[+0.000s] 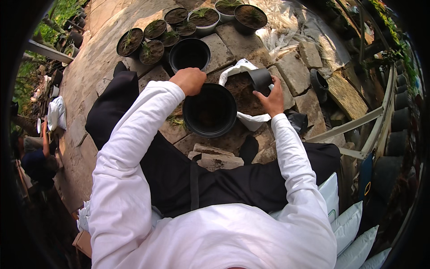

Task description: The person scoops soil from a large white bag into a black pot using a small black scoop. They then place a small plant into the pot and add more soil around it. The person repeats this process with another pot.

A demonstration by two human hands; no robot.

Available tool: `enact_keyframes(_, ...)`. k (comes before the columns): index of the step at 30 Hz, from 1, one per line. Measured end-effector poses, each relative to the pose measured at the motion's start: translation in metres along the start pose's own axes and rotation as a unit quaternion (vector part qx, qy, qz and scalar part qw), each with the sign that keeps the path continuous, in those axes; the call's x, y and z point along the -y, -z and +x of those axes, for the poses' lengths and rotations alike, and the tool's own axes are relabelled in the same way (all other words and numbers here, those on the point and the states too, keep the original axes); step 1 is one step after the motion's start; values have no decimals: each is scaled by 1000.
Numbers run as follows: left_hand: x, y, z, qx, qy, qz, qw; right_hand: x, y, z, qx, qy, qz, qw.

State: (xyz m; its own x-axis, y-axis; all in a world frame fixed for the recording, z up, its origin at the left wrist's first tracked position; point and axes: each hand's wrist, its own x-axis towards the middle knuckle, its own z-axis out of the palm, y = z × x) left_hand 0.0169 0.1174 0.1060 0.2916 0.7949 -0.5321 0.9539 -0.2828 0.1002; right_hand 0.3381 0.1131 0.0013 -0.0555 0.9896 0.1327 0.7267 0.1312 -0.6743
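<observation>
My left hand [189, 81] is closed at the upper left rim of a large black plant pot [186, 121], whose inside is dark, with what looks like some soil at the bottom. To its right, my right hand [273, 99] grips a small black pot [261, 80] by its side, thumb apart from the fingers. The small pot is tilted above an opened white sack [253, 121] of brown soil [242, 92]. Another black pot [190, 40] stands just beyond my left hand.
Several potted seedlings [204, 18] stand at the far side. Paving slabs [218, 50] lie underneath, and loose bricks [217, 160] sit between my legs. Full white bags [349, 224] are at my right. A metal frame [354, 127] runs along the right; another person [38, 157] sits far left.
</observation>
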Motion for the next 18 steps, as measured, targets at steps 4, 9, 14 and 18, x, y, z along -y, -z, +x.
enact_keyframes(4, -4, 6, -2, -22, -3, -6, 1000, -35, -23, -14, 81, 84, -159, 980)
enact_keyframes(9, -1, 6, -5, -36, 3, 0, 999, -50, -32, -23, 236, -81, -113, 962)
enact_keyframes(14, -4, 8, -3, -26, 6, -5, 1000, -66, -25, -8, 217, -169, -6, 962)
enact_keyframes(18, -4, 8, -2, -11, 11, 0, 1000, -63, -16, 0, 153, -118, -22, 981)
